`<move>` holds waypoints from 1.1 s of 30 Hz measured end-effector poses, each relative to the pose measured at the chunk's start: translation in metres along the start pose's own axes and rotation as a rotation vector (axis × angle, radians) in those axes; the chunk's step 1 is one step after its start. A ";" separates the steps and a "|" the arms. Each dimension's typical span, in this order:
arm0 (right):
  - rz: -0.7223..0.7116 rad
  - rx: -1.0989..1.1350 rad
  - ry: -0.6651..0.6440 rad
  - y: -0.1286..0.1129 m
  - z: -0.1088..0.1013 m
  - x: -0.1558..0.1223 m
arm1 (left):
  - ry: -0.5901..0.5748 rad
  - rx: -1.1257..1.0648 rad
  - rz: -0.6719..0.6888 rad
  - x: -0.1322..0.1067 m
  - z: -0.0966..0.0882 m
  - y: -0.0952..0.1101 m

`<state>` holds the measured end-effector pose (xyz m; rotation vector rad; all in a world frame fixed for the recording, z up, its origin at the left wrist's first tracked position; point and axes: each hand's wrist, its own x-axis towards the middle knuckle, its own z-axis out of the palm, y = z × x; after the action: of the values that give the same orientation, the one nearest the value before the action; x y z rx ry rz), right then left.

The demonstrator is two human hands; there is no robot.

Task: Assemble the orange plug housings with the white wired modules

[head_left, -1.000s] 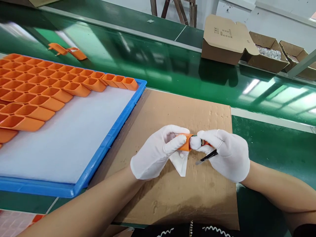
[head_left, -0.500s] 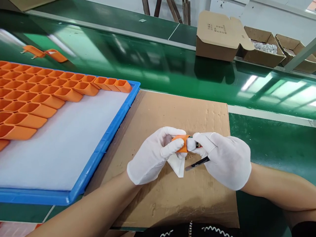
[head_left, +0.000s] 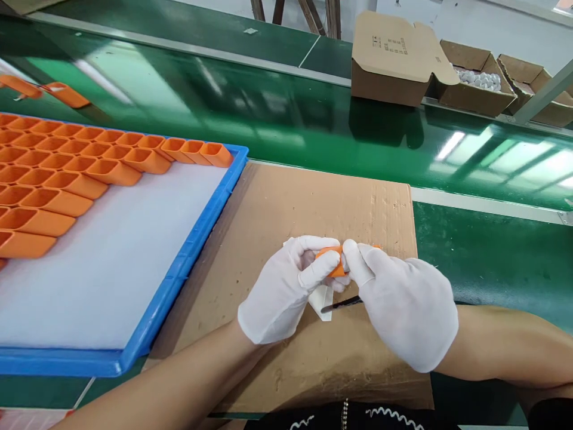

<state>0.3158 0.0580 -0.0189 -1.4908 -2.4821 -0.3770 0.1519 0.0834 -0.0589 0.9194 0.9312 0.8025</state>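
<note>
— What lies where on the bench?

— A cardboard sheet [head_left: 313, 203] lies in the middle; the tray [head_left: 192, 251] sits just left of it, with plastic cups [head_left: 67, 173] filling its far left part.

— And behind?

— The conveyor belt [head_left: 277, 113] runs behind both. Beyond it, at the right, stand open cartons [head_left: 394, 60], one holding what may be small balls [head_left: 477, 77].
</note>
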 end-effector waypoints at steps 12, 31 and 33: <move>0.028 0.522 0.124 0.020 0.019 -0.007 | -0.108 -0.298 0.024 0.003 -0.004 -0.003; 0.153 0.768 -0.091 0.019 0.044 -0.012 | -0.086 -0.322 0.053 0.005 -0.010 -0.016; 0.210 0.839 -0.106 0.019 0.047 -0.013 | -0.062 -0.324 0.058 0.004 -0.008 -0.014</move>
<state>0.3360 0.0713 -0.0657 -1.3634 -2.0749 0.7104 0.1487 0.0834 -0.0751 0.6862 0.6968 0.9378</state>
